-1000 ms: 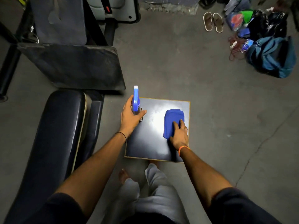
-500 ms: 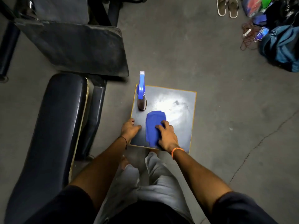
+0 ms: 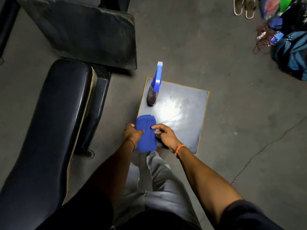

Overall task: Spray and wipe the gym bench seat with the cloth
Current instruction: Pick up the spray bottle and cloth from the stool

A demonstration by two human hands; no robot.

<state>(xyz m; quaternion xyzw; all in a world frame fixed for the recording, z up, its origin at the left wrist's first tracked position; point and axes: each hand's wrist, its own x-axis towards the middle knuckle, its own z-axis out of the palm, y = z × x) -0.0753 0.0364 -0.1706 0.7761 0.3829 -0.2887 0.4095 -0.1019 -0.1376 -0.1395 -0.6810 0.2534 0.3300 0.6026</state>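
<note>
A folded blue cloth (image 3: 146, 135) lies at the near left corner of a square dark seat pad (image 3: 186, 117) with a yellow edge, and hangs over its near edge. My left hand (image 3: 132, 133) grips the cloth's left side. My right hand (image 3: 166, 136) pinches its right side with thumb and forefinger. A spray bottle (image 3: 153, 90) with a blue trigger head stands upright at the pad's far left corner, apart from both hands. The pad's middle shines with glare.
A long black padded bench (image 3: 49, 130) runs along the left, with a black backrest pad (image 3: 86, 30) beyond it. Bags (image 3: 292, 50) and sandals (image 3: 244, 5) lie on the grey floor at the far right. My grey-trousered legs (image 3: 154, 185) are below the pad.
My left hand let go of the spray bottle, which stands alone, and came to the cloth. The cloth slid from the pad's middle to its near left corner, held by both hands.
</note>
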